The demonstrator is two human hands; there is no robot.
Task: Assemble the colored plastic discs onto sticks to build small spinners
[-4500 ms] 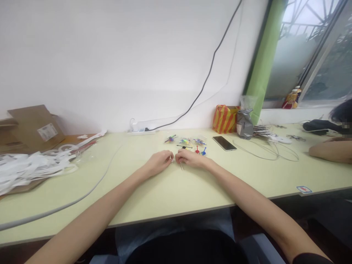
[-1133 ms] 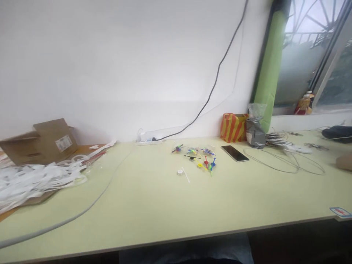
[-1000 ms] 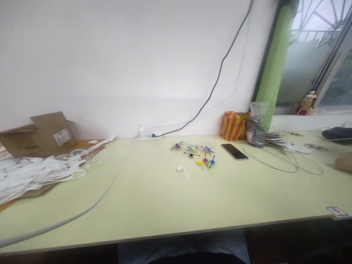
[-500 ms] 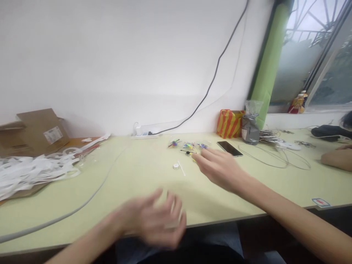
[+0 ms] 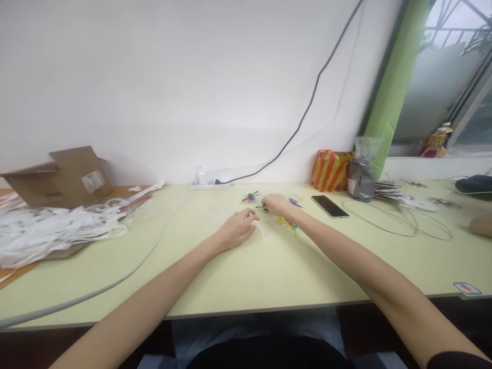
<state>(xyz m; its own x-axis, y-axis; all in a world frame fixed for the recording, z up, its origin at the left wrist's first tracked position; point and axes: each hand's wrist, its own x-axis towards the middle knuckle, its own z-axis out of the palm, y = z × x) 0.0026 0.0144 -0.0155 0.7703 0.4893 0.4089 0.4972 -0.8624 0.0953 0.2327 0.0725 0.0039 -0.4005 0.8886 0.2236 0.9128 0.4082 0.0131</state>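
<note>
My left hand [image 5: 237, 229] rests on the table with its fingers curled down over the spot where a small white round piece lay; what is under them is hidden. By its fingertips lies a thin white stick [image 5: 262, 233]. My right hand [image 5: 275, 204] is closed in a pinch on a small black piece with a thin rod [image 5: 260, 207], which pokes out to the left. Small yellow and green plastic pieces [image 5: 287, 223] lie just below the right wrist. Behind are clear bags of colourful small parts [image 5: 251, 196], with blue parts [image 5: 295, 202] to the right.
A phone [image 5: 329, 206] lies to the right, near a striped bag [image 5: 331, 170], a grey bag [image 5: 361, 179] and a looped cable [image 5: 392, 230]. At left are a cardboard box [image 5: 77, 177], white strips [image 5: 57, 230] and a thick grey cable [image 5: 126, 277]. A power strip [image 5: 209, 185] sits against the wall.
My left hand has moved forward from the table's edge to the white pieces. The right hand has shifted left onto the black piece, uncovering yellow and green pieces. The view has turned slightly left.
</note>
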